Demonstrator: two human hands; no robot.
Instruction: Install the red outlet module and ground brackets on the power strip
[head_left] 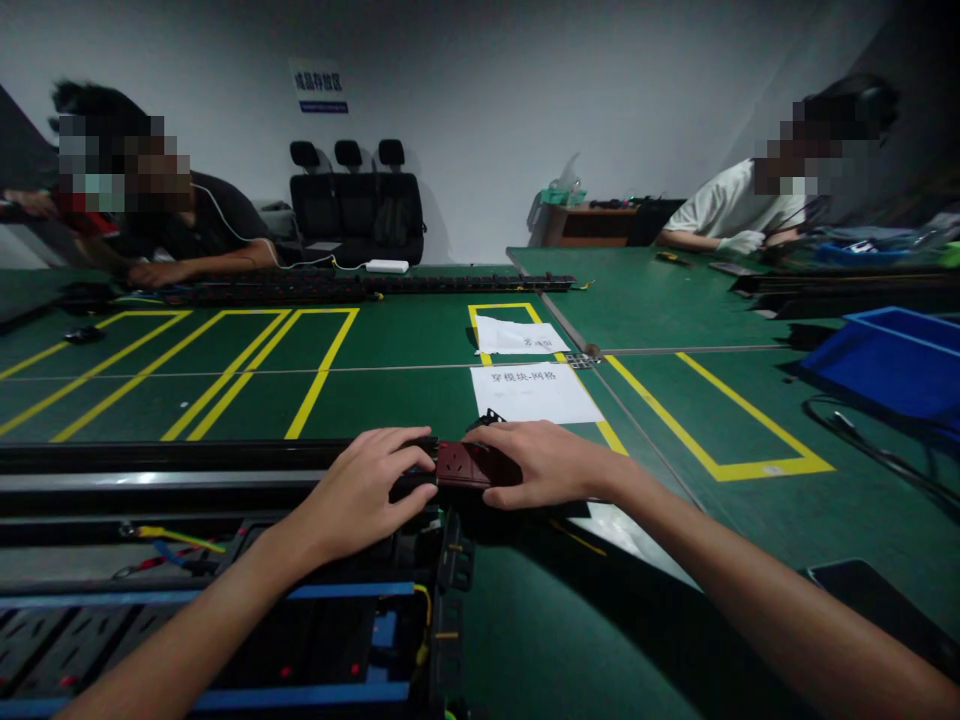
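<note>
The red socket module point(459, 466) sits at the end of the black rail point(225, 482). Right hand point(551, 462): fingers pinch the module. Left hand point(375, 485): fingers clasp the rail end. Uneven pressure could skew the module and jam it.

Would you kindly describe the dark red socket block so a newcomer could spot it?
On the green tabletop, find the long black rail entering from the left edge. In line with it, between the left hand and right hand, is the dark red rectangular socket block. Unlike the blue-edged black socket panel at lower left, its casing is dark red.
</note>
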